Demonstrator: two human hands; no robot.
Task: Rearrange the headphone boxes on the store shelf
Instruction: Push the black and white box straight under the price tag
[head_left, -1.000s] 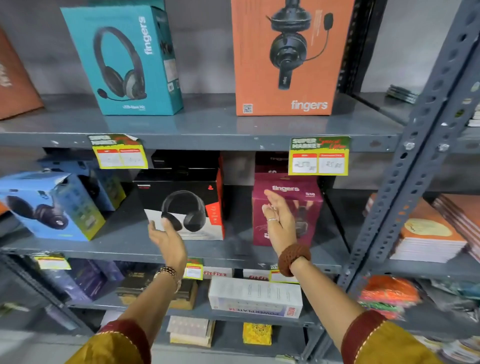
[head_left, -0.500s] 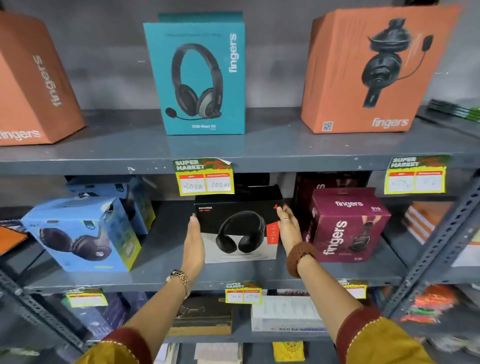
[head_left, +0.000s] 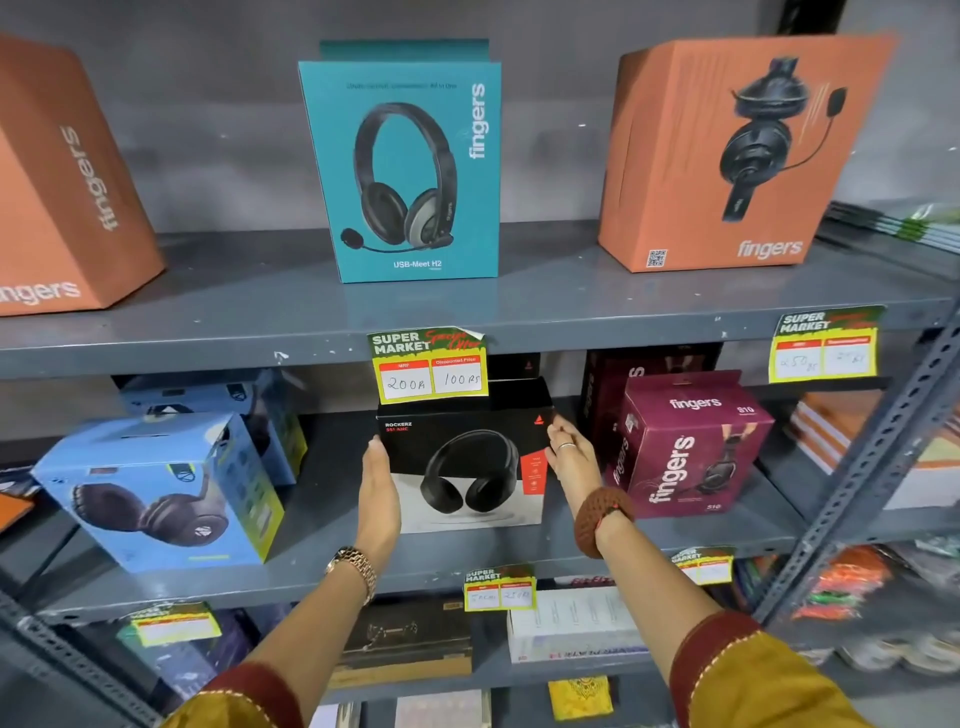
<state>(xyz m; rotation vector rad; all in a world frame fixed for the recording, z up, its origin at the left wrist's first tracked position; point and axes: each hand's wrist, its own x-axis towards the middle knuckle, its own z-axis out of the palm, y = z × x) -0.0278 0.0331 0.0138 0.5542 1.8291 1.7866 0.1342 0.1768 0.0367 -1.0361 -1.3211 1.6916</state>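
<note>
Head view puts the black headphone box (head_left: 467, 462) just below the middle of the frame, standing on the middle shelf (head_left: 332, 525) under a yellow price tag (head_left: 430, 366), and we have it between our two palms. Our left hand (head_left: 378, 499) lies flat against the box's left side and our right hand (head_left: 569, 457) presses the right side, fingers (head_left: 558, 431) reaching to the upper corner, so both hands are clamped on it from opposite sides rather than closed around anything. We judge the box to be light, stiff cardboard with a smooth printed finish, so it should lift easily but could slide out of a loose squeeze. Holding it by the side walls, about halfway up, seems the best place, since the flat faces give the palms full contact and the front panel stays unmarked. Too hard a squeeze might dent the thin walls. The maroon box (head_left: 691, 447) sits just beside our right hand at centre right, and the blue box (head_left: 156, 493) stands well apart at lower left, so we have more room to move on that side. The teal box (head_left: 410, 171) and the orange box (head_left: 727, 156) stand on the shelf above.
</note>
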